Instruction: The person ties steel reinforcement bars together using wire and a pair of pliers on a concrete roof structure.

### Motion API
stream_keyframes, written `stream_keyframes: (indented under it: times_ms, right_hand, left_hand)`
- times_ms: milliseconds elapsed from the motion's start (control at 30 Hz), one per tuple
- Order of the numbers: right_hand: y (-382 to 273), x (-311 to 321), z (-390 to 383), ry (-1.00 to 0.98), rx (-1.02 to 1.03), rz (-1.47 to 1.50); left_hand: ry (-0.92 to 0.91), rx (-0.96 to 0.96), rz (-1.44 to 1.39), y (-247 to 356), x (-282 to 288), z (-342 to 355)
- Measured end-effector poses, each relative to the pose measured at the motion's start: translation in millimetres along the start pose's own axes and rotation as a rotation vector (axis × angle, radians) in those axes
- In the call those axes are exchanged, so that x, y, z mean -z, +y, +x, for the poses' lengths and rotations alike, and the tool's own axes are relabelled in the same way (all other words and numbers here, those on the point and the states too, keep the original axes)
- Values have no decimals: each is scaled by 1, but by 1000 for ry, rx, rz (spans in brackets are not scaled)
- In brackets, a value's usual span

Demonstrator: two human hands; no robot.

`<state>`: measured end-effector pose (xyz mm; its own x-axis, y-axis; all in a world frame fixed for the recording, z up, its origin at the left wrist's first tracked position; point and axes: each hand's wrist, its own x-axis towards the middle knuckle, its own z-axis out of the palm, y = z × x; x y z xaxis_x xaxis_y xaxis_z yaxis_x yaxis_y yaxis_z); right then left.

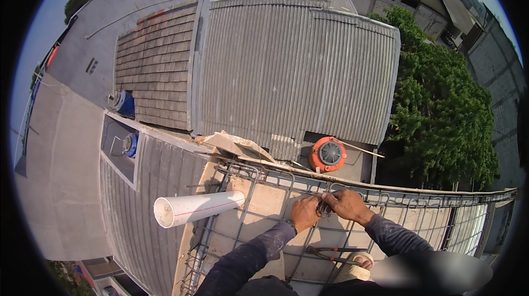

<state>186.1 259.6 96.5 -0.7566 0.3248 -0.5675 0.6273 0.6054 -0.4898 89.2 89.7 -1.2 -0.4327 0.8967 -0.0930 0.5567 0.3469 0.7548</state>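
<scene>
My left hand [303, 213], below the top run of the steel rebar cage [253, 180], is closed on a small bundle of dark thin wire [325, 208]. Just right of it, my right hand [346, 203] has its fingers closed at that same wire, against the upper bars. A pair of pincers [344, 250] with red and black handles lies on the mesh below my hands, by my sandalled foot [362, 261]. A white plastic pipe [184, 209] sticks out through the cage at the left, over pale formwork boards [265, 204].
The formwork's edge drops to lower roofs, one of corrugated sheet [293, 70], one tiled [155, 81]. An orange water tank [315, 154] stands just beyond the edge. A sloping roof [124, 214] lies below left, blue barrels [126, 105] farther back. A leafy tree [438, 103] grows at right.
</scene>
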Motion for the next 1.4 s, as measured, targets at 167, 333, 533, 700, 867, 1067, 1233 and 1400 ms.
stream_keyframes:
  times_ms: [167,333,533,700,867,1067,1233,1400]
  right_hand:
    - [25,-13,14,-68,-242,499]
    - [45,-32,21,-78,-282,773]
    - [39,-27,22,-113,-354,843]
    - [43,-26,25,-141,-328,828]
    - [40,-26,27,-79,-220,487]
    - [26,-32,22,135,-6,-93]
    - [8,-28,18,109,-22,-183]
    - [19,-33,24,159,39,-259]
  left_hand:
    - [30,-69,-109,-1,14,9]
    - [-132,-80,-66,-1,30,27]
    - [-255,-77,-134,-8,39,34]
    - [-328,-37,-102,-12,40,40]
    - [-274,-63,-15,-12,36,39]
    - [-158,2,88,13,40,40]
    - [-151,-56,122,7,42,47]
    - [-156,-28,73,9,44,51]
